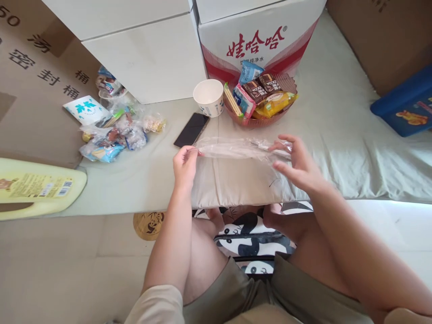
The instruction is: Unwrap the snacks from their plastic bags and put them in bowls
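Note:
A long strip of clear, crinkled plastic bag (229,147) stretches between my two hands above the cloth-covered surface. My left hand (185,166) pinches its left end between thumb and fingers. At the other end, my right hand (300,164) has its thumb and index finger spread, while its other fingers hold the plastic against the palm. A narrow pale fold runs through the plastic by the right fingers. Just beyond the left hand lies a dark phone (193,129). Behind it stands a white paper cup (209,98), beside a pinkish bowl (261,121) of wrapped snacks.
Several wrapped snacks and wrappers (116,135) lie left, with a tipped paper cup (86,110). A yellow jug (43,186) lies at the left edge. White drawers (145,58) and a red-and-white carton (256,40) stand behind. A blue container (405,108) is right.

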The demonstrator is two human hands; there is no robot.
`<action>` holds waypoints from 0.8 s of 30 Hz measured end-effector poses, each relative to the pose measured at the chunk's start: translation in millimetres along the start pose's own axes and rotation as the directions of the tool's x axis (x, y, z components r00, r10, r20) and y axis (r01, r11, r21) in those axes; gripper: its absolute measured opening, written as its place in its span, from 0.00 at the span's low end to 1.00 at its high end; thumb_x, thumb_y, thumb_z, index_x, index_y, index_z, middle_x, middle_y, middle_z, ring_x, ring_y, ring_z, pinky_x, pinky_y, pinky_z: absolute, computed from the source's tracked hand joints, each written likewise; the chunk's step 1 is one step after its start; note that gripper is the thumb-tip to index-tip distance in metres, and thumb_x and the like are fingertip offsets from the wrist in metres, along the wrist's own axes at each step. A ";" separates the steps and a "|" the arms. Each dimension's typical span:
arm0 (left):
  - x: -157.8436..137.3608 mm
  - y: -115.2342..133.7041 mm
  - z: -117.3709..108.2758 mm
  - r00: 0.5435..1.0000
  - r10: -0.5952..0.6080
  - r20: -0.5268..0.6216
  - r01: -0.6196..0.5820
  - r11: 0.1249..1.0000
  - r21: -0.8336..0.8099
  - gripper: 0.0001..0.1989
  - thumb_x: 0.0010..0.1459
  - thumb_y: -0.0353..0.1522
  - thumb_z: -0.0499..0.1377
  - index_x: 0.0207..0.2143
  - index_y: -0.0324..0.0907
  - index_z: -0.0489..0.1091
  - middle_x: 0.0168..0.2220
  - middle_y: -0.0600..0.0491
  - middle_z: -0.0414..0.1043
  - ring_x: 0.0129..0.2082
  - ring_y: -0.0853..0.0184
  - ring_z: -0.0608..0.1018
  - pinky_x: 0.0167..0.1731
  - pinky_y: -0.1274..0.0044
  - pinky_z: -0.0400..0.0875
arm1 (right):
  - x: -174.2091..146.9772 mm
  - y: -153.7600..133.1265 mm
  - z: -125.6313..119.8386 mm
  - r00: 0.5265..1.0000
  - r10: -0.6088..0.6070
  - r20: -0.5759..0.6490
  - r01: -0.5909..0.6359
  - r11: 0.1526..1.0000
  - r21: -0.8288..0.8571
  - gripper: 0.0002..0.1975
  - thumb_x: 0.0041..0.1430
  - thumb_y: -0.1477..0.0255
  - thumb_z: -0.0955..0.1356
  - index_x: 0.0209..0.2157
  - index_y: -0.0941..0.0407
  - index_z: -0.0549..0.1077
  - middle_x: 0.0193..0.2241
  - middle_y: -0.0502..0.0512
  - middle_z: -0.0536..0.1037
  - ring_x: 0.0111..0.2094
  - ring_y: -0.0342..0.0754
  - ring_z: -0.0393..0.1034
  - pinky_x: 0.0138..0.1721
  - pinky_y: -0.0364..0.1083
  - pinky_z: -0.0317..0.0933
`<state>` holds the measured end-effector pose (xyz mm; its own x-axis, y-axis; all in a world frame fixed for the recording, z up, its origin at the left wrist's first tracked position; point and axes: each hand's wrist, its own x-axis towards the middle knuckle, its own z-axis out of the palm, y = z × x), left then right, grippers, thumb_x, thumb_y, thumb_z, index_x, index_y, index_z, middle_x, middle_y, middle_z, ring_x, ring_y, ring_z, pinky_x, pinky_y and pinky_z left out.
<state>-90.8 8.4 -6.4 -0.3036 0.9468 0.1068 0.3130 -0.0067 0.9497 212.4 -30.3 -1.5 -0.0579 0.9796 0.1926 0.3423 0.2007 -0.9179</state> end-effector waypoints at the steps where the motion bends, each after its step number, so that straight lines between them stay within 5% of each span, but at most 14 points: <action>1: -0.3 0.9 0.2 1.000 -0.005 0.013 0.005 1.000 0.003 0.06 0.57 0.35 0.58 0.29 0.43 0.71 0.28 0.55 0.76 0.34 0.67 0.79 0.42 0.77 0.73 | -0.6 -0.3 2.4 0.999 -0.012 0.044 0.014 0.999 -0.049 0.21 0.55 0.61 0.72 0.48 0.50 0.68 0.46 0.58 0.81 0.56 0.60 0.74 0.58 0.61 0.65; 4: -1.1 2.5 -0.7 0.998 0.017 0.061 -0.020 0.999 0.038 0.08 0.56 0.36 0.60 0.27 0.43 0.72 0.28 0.54 0.76 0.35 0.67 0.79 0.41 0.77 0.72 | -1.5 -5.0 9.7 1.000 -0.016 0.002 0.016 0.992 -0.123 0.07 0.58 0.63 0.69 0.37 0.51 0.73 0.42 0.57 0.82 0.56 0.60 0.74 0.59 0.61 0.64; 8: -1.4 3.3 -4.0 0.998 0.042 -0.049 -0.042 0.999 0.014 0.11 0.58 0.38 0.59 0.27 0.43 0.71 0.28 0.54 0.75 0.33 0.68 0.78 0.41 0.78 0.71 | -1.4 -14.6 12.5 0.973 -0.017 -0.230 0.007 0.999 -0.046 0.08 0.63 0.66 0.65 0.32 0.51 0.74 0.36 0.55 0.83 0.51 0.57 0.77 0.57 0.59 0.66; 11: -1.5 2.3 -6.7 0.988 0.104 -0.116 -0.109 0.994 -0.031 0.13 0.59 0.41 0.59 0.27 0.43 0.71 0.28 0.54 0.75 0.32 0.69 0.77 0.40 0.78 0.71 | -1.6 -14.9 11.4 0.966 0.102 -0.237 -0.103 0.995 0.010 0.09 0.63 0.66 0.63 0.33 0.52 0.73 0.30 0.54 0.81 0.31 0.50 0.77 0.39 0.52 0.72; 14: -3.0 -1.2 -9.3 0.992 0.082 -0.099 -0.088 0.995 -0.056 0.13 0.60 0.42 0.59 0.28 0.43 0.70 0.24 0.56 0.72 0.25 0.71 0.74 0.32 0.79 0.69 | -2.3 -7.1 11.1 0.963 0.224 -0.149 -0.236 0.970 -0.061 0.12 0.57 0.69 0.64 0.43 0.52 0.72 0.33 0.54 0.82 0.17 0.44 0.66 0.23 0.47 0.64; 19: -6.9 -5.6 -13.8 0.999 -0.044 0.020 0.038 0.969 0.242 0.12 0.59 0.40 0.60 0.26 0.43 0.71 0.15 0.59 0.64 0.17 0.71 0.67 0.23 0.78 0.59 | -5.2 0.7 11.3 0.986 0.147 -0.079 -0.167 0.861 -0.480 0.32 0.51 0.73 0.66 0.60 0.52 0.66 0.49 0.62 0.80 0.26 0.52 0.72 0.32 0.54 0.67; 24: -4.0 -4.3 -13.9 0.998 0.021 -0.059 0.009 0.890 0.456 0.12 0.58 0.39 0.60 0.26 0.42 0.72 0.17 0.59 0.63 0.20 0.71 0.65 0.27 0.77 0.56 | -16.4 -11.7 10.2 0.978 0.201 0.050 -0.097 0.658 -0.747 0.35 0.53 0.73 0.66 0.65 0.51 0.65 0.59 0.68 0.69 0.41 0.61 0.75 0.39 0.59 0.69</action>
<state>-103.4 0.1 -6.7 -0.3500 0.9257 0.1435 0.6866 0.1493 0.7116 199.8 -48.6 2.5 -0.0348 0.9993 -0.0131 0.9313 0.0277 -0.3631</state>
